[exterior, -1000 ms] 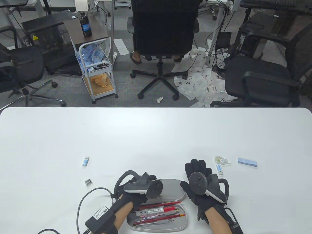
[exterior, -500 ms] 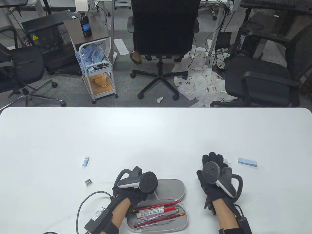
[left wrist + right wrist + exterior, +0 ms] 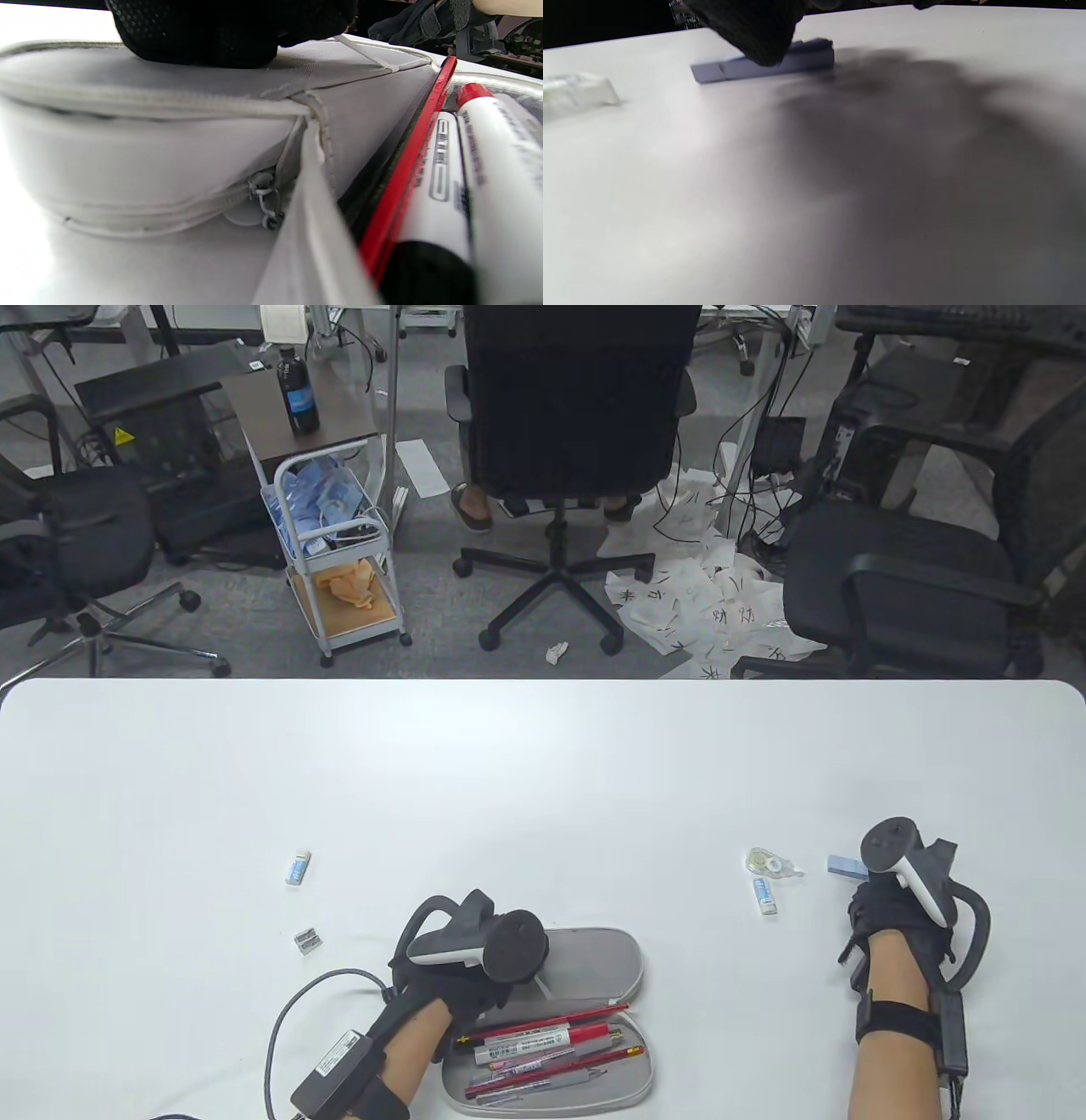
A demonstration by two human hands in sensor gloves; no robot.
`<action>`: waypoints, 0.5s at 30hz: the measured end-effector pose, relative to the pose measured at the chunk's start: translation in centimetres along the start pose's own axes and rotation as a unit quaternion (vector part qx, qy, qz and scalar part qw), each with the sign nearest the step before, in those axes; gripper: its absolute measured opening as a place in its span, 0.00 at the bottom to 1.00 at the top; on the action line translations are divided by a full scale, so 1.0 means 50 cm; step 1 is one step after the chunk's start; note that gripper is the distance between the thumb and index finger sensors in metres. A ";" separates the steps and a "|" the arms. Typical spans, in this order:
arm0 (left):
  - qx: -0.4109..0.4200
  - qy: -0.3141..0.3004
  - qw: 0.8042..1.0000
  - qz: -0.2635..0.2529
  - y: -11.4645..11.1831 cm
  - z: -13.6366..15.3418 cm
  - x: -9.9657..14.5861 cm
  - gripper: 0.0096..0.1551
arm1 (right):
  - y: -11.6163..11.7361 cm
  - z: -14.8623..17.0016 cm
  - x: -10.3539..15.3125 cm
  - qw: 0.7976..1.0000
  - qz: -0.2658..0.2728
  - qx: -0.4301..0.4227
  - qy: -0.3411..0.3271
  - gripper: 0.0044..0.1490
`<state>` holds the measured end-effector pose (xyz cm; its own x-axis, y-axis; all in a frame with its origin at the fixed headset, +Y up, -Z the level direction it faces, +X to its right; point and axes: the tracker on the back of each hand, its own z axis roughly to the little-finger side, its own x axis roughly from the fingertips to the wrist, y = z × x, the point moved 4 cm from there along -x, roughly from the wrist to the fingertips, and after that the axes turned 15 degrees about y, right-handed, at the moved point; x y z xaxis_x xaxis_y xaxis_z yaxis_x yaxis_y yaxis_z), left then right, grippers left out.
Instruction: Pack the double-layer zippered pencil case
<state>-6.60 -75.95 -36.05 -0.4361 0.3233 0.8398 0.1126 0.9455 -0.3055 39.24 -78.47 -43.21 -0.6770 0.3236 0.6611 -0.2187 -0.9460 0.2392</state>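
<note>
Right hand [image 3: 887, 912] has just swung off to the right, past the correction tape, and now sits over the blue eraser [image 3: 843, 865]. Can't tell if it's pinching yet, too blurry. Left hand [image 3: 462, 959] stays pressed on the open pencil case [image 3: 594, 959] by the near edge, so the eraser's probably next in.

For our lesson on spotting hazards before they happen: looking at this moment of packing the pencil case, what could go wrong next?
1. The right hand reaches the blue eraser fingertip-first; it could slide away rather than be gripped.
2. The pens already fill the pencil case tray; more items may block the zip.
3. The left hand only rests on the lid; the case could shift.
</note>
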 end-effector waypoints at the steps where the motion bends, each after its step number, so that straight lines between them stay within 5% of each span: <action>1: 0.000 0.000 1.000 -0.001 0.000 0.000 0.000 0.20 | 0.005 -0.002 -0.003 1.000 -0.002 0.013 0.000 0.39; 8: -0.008 0.009 1.000 -0.008 0.001 -0.003 -0.002 0.20 | -0.004 -0.016 0.002 0.996 0.067 0.058 0.015 0.34; 15: -0.010 0.013 1.000 -0.009 0.000 -0.005 0.000 0.20 | -0.006 -0.024 0.011 0.993 0.076 0.087 0.010 0.32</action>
<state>-6.38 -75.95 -35.96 -0.4157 0.3076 0.8559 0.1232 0.9515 -0.2820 38.07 -78.04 -43.78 -0.7064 0.1755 0.6857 0.0113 -0.9659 0.2588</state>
